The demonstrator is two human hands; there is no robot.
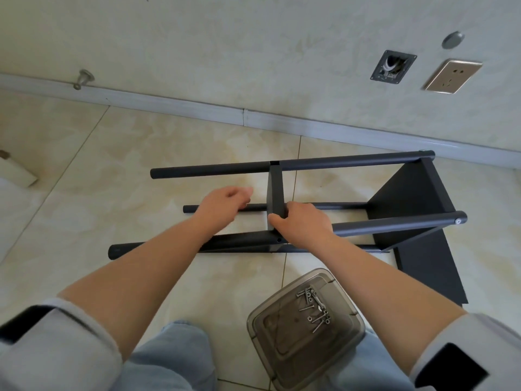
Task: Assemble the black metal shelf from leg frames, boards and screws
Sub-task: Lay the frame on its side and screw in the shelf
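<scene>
The black metal shelf (pixel 352 160) lies on its side on the tiled floor, its leg tubes running left to right. One board (pixel 408 204) is fixed at the right end. A second board (pixel 275 187) stands edge-on between the tubes in the middle. My right hand (pixel 301 224) grips this middle board's near end, where it meets the front upper tube (pixel 394 225). My left hand (pixel 225 203) hovers blurred just left of the board, over a lower tube, fingers curled; I cannot tell whether it holds anything. Several screws (pixel 314 309) lie in a grey plastic tray (pixel 282 342).
Another black board (pixel 431 269) lies flat on the floor at the right, under the frame. The wall with skirting (pixel 253 117), a socket (pixel 452 76) and an open wall box (pixel 392 66) is close behind. A white object (pixel 14 170) lies at the far left. My knees are beside the tray.
</scene>
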